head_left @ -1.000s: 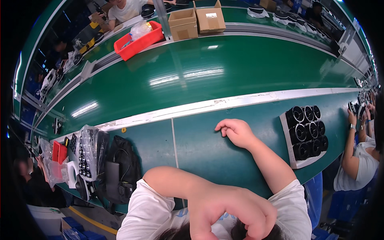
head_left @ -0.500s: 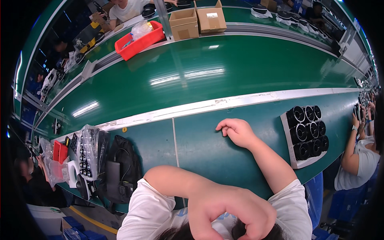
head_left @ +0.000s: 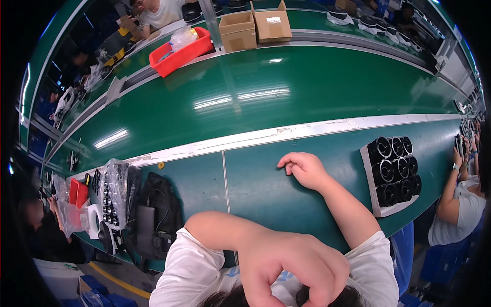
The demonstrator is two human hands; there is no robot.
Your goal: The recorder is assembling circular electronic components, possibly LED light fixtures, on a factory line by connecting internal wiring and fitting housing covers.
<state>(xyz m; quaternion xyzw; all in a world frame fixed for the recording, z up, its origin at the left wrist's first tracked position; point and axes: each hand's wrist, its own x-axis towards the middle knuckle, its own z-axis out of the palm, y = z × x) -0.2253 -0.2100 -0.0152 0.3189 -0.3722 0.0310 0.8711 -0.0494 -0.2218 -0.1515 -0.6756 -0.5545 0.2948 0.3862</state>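
Nothing in hand yet: right hand (head_left: 306, 170) rests loosely curled and empty on the green bench (head_left: 266, 189), left of the untouched tray of black cylinders (head_left: 393, 174); left hand (head_left: 291, 266) is raised to the head, also empty

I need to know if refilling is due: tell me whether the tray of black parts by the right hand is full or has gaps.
Full: the white tray shows black round parts in every visible slot, in three rows.
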